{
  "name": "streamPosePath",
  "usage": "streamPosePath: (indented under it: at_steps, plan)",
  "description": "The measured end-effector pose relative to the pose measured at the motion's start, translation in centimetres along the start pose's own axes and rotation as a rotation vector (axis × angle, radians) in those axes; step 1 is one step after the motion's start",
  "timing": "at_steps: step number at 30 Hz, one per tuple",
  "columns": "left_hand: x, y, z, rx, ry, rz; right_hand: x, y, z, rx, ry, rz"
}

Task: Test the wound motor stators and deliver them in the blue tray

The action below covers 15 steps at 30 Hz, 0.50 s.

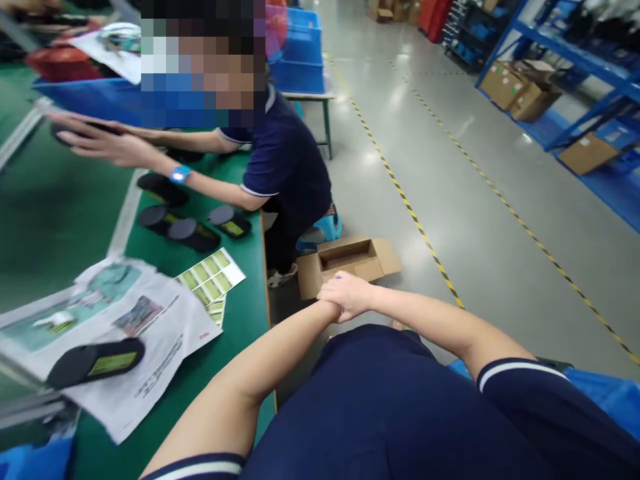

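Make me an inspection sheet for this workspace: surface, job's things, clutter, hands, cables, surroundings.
Surface: green benchtop.
Job's things: black canisters grouped on the bench; label sheets nearby.
Clutter: printed sheet with another canister on it; blue bin.
Hands: right hand clasped over left hand; anything held is unclear.
Cables: nothing seen clearly.
Surroundings: seated co-worker; open cardboard box on the floor; blue shelving.

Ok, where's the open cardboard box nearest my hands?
In the head view, the cardboard box sits on the floor, slightly right of centre, just above your right hand in the picture, near the blue stool.
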<state>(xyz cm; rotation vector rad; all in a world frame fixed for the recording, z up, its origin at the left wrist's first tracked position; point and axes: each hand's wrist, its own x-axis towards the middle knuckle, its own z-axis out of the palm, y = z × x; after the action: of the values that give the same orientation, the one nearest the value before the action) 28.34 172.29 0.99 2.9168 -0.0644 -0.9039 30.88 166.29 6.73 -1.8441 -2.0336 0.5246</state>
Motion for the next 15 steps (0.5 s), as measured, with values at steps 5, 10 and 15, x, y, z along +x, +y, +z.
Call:
streamPosePath:
  at_steps: [5, 10, 15]
  plan:
    - [3.9, 6.6, -0.4, 0.39, -0.093, -0.012, -12.3, 5.5, 1.3, -0.052, 0.208, 0.197]
    - [10.3, 16.6, -1.9, 0.219, -0.037, 0.002, -23.5, 9.7, 0.8, -0.102, 0.256, 0.336]
    - [18.0, 28.2, -5.7, -0.386, -0.003, 0.036, -35.6, 12.8, -1.1, -0.107, 0.495, 0.422]
